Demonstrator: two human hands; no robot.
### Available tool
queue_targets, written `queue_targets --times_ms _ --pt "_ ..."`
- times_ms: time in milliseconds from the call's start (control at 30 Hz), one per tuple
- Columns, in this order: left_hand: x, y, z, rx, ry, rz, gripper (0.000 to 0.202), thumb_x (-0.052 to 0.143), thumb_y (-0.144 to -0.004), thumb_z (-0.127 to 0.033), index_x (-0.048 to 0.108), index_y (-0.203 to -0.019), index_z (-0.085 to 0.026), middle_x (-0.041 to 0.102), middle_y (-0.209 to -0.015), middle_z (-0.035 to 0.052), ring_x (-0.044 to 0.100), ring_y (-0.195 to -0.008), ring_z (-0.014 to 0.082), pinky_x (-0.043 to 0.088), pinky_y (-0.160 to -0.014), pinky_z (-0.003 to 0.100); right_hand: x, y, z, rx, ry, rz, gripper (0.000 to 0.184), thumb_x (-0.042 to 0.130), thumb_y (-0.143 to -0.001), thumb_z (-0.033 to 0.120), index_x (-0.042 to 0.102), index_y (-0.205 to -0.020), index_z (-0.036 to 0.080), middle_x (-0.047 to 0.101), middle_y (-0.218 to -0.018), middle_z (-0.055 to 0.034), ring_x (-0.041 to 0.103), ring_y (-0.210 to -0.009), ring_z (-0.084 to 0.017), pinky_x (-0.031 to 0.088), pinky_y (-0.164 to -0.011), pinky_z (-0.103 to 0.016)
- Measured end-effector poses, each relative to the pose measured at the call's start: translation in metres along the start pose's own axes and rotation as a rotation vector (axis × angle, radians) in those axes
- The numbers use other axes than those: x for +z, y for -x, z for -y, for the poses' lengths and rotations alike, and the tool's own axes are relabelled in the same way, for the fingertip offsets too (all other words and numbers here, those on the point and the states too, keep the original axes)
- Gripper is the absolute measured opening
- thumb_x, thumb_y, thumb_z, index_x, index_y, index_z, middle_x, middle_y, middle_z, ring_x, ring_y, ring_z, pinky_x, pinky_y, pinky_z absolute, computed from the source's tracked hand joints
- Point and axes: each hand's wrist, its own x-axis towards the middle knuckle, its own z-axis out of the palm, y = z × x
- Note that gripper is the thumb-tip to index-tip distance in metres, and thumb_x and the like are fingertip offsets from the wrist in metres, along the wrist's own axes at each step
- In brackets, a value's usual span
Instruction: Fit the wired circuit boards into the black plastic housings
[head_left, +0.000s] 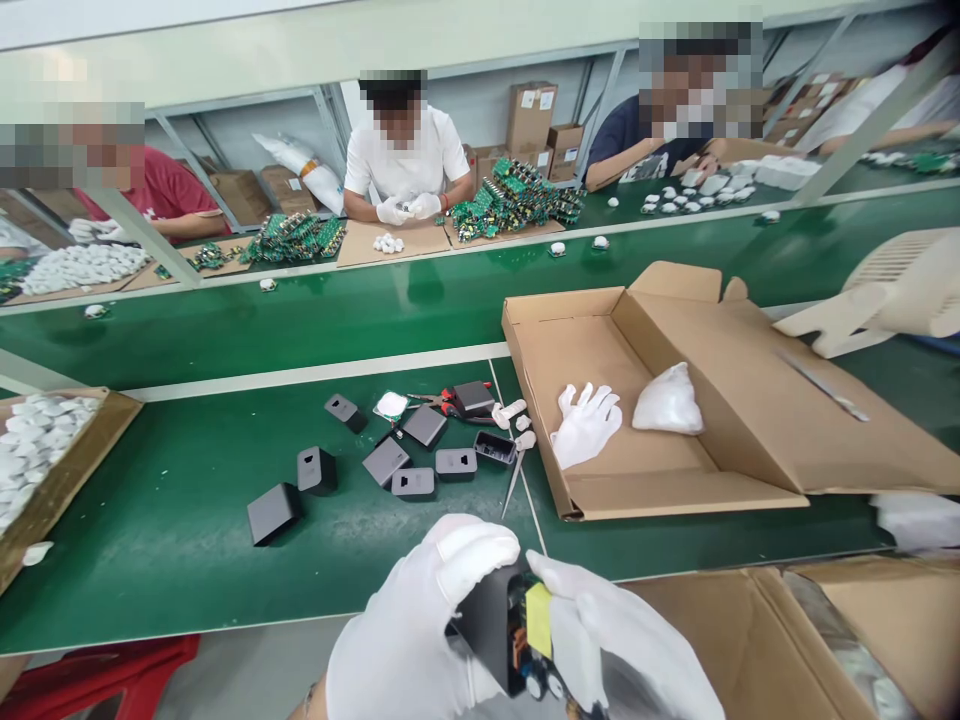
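Observation:
Close to me, my left hand (416, 630), in a white glove, is wrapped around a black plastic housing (489, 618), whose open end faces right. My gloved right hand (637, 640) grips a circuit board (537, 622) with a yellow block, orange-brown parts and small round components. The board is at the housing's open end; how far it reaches inside I cannot tell. Beyond my hands lie several more black housings (274, 513) on the green bench. Among them are red-handled pliers (450, 402), tweezers (513, 482), a white-topped board (391, 405) and white finger cots (510, 412).
An open cardboard box (600, 350) on the right holds a white glove (587, 425) and a white plastic bag (669, 400). Left stands a carton of white parts (37, 440). A beige fan (892, 285) is at the far right. Co-workers (405, 165) sit across the green conveyor (337, 325).

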Motion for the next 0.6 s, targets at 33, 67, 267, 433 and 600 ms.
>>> queue_targets --times_ms 33,67,267,433,600 --pt "0.0 0.0 0.0 0.0 0.003 -0.004 0.07 0.072 -0.072 -0.029 0.034 -0.131 -0.028 0.053 -0.119 0.0075 0.052 -0.112 0.0194 0.049 -0.095 0.03 -0.002 -0.002 0.0 -0.066 0.047 0.009 0.065 0.068 -0.071 0.044 0.05 -0.131 0.023 0.051 -0.13 -0.0079 0.054 -0.123 -0.018 0.052 -0.105 -0.029" --pt "0.0 0.0 0.0 0.0 0.006 -0.003 0.071 0.072 -0.071 -0.028 0.034 -0.131 -0.028 0.053 -0.118 0.0073 0.052 -0.112 0.0193 0.049 -0.094 0.03 -0.003 -0.004 0.0 -0.123 0.096 0.019 0.067 0.066 -0.073 0.045 0.048 -0.133 0.022 0.051 -0.13 -0.0085 0.054 -0.123 -0.018 0.052 -0.104 -0.029" --pt "0.0 -0.002 -0.001 0.017 0.04 -0.01 0.073 0.073 -0.07 -0.025 0.034 -0.131 -0.029 0.054 -0.117 0.0069 0.052 -0.111 0.0189 0.049 -0.094 0.029 -0.008 -0.013 0.009 -0.118 0.224 0.048 0.063 0.068 -0.071 0.043 0.052 -0.13 0.027 0.054 -0.126 -0.0054 0.056 -0.121 -0.017 0.054 -0.102 -0.024" --pt "0.002 -0.002 0.0 -0.004 0.111 -0.015 0.07 0.073 -0.07 -0.028 0.037 -0.129 -0.029 0.054 -0.116 0.007 0.053 -0.11 0.0198 0.049 -0.093 0.03 -0.005 -0.004 0.011 0.013 0.192 0.001 0.065 0.072 -0.068 0.037 0.05 -0.13 0.036 0.058 -0.121 0.0002 0.057 -0.119 -0.014 0.056 -0.101 -0.021" --pt "0.003 -0.001 0.002 0.016 0.1 -0.022 0.074 0.076 -0.067 -0.025 0.037 -0.13 -0.026 0.053 -0.116 0.0068 0.052 -0.109 0.0178 0.048 -0.094 0.027 -0.006 -0.002 0.012 0.049 0.192 -0.019 0.063 0.071 -0.07 0.028 0.051 -0.13 0.032 0.059 -0.119 -0.0008 0.058 -0.118 -0.012 0.057 -0.098 -0.015"
